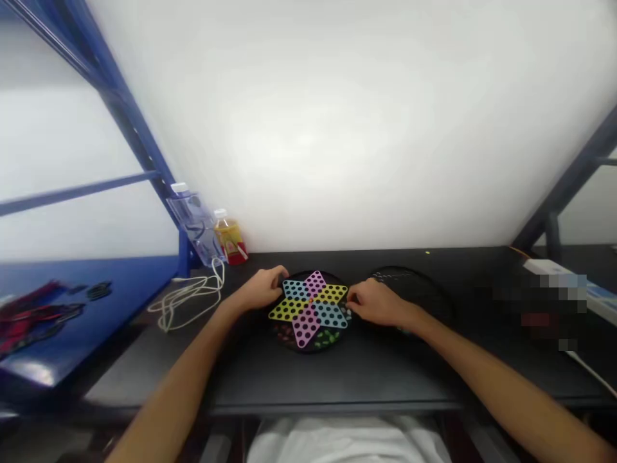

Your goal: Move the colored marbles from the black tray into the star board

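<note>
Pink, yellow, teal and blue Chinese checkers board (308, 308) sits in a round black tray (279, 333) on the desk (337, 386), with marbles (321, 339) loose around it. Left hand (260, 289) is curled on the board's edge, fingers half closed. Right hand (378, 303) is down by the marbles, can't tell if it's gripping one. One bump could scatter them tbh.
</note>
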`<state>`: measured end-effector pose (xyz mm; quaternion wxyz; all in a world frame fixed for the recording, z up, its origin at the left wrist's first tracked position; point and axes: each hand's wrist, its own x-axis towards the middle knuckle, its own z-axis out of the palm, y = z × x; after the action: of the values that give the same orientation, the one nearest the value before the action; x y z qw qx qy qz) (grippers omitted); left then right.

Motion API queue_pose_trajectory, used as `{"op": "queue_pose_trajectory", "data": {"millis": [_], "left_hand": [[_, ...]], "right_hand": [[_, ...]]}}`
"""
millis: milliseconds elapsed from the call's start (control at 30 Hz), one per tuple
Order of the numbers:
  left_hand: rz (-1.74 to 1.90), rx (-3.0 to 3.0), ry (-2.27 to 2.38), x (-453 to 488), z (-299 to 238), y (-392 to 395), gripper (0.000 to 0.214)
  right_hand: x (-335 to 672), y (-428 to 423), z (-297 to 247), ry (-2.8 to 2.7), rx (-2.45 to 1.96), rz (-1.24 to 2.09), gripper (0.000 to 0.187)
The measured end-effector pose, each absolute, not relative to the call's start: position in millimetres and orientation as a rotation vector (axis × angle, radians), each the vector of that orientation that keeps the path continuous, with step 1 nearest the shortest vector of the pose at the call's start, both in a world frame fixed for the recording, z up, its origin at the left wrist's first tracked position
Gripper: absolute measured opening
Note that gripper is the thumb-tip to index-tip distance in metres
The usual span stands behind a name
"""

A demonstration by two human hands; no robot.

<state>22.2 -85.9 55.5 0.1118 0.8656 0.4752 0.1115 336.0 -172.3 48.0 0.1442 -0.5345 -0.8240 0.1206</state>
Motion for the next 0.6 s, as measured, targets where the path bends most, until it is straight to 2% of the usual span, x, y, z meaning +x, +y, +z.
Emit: {"op": "queue_pose_trajectory", "data": {"millis": [100,267,333,467,533,600], "left_hand": [[0.325,2.536,1.391,22,56,-86,0.046],[0.340,2.523,1.376,23,55,-87,0.046],[0.343,2.518,1.380,23,55,-87,0.046],[0.348,2.520,1.382,23,54,-86,0.045],[0.353,2.524,1.371,22,53,-85,0.045],[0.353,2.527,1.361,22,53,-85,0.046]], "right_hand": [[339,-169,48,-2.170,-1.465,0.531,0.016],[350,-163,61,-1.401,-1.108,1.324,0.022],[354,-161,65,-1.149,-0.959,1.486,0.022],[354,-159,61,-1.159,-0.957,1.469,0.023],[351,-159,55,-1.363,-1.083,1.278,0.029],[348,-160,51,-1.627,-1.234,0.951,0.030]]}}
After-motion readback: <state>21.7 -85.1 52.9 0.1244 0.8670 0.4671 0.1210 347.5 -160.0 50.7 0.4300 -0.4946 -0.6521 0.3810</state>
